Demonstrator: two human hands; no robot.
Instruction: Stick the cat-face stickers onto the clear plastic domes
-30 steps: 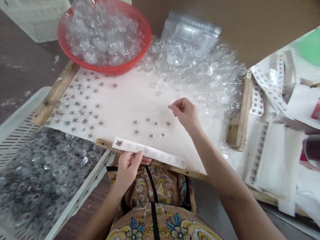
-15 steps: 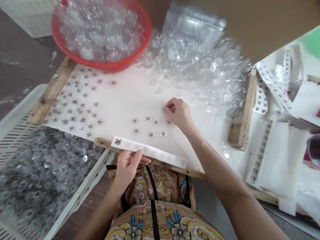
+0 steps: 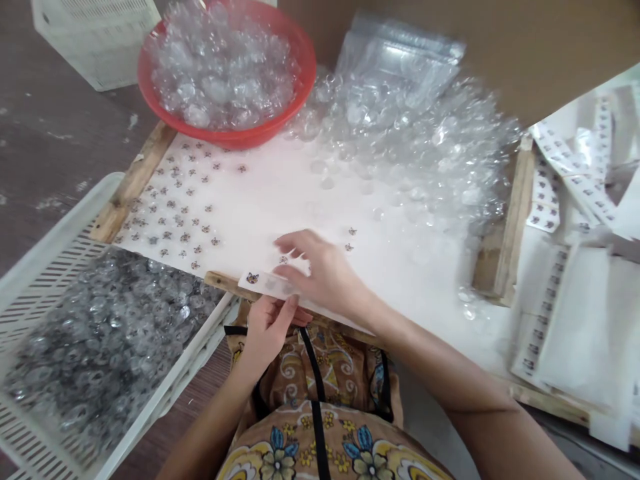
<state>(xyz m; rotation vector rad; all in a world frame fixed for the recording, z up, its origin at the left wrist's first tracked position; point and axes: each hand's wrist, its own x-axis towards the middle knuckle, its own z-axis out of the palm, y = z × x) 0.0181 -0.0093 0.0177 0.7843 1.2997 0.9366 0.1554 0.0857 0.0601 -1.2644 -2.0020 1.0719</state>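
My left hand (image 3: 270,331) pinches the lower edge of a white sticker backing strip (image 3: 270,285) at the table's front edge. One cat-face sticker (image 3: 253,278) shows at the strip's left end. Just above the strip is my right hand (image 3: 330,277), its thumb and fingers apart with nothing visible between them. It covers the strip's right part and some of the small clear pieces with cat faces on the white tabletop (image 3: 250,213). Two such cat-face pieces (image 3: 350,240) show beyond my right hand, and many more lie at the table's left.
A red basin (image 3: 235,139) heaped with clear plastic pieces stands at the back left. Loose clear pieces (image 3: 400,140) and a clear bag (image 3: 400,57) lie at the back right. A white crate (image 3: 107,200) of pieces sits left. Sticker strips (image 3: 543,310) lie right, past a wooden rail (image 3: 515,227).
My right hand has moved left and toward me, from a cat-face piece on the table to the strip, and its pinch has opened. My left hand still holds the strip.
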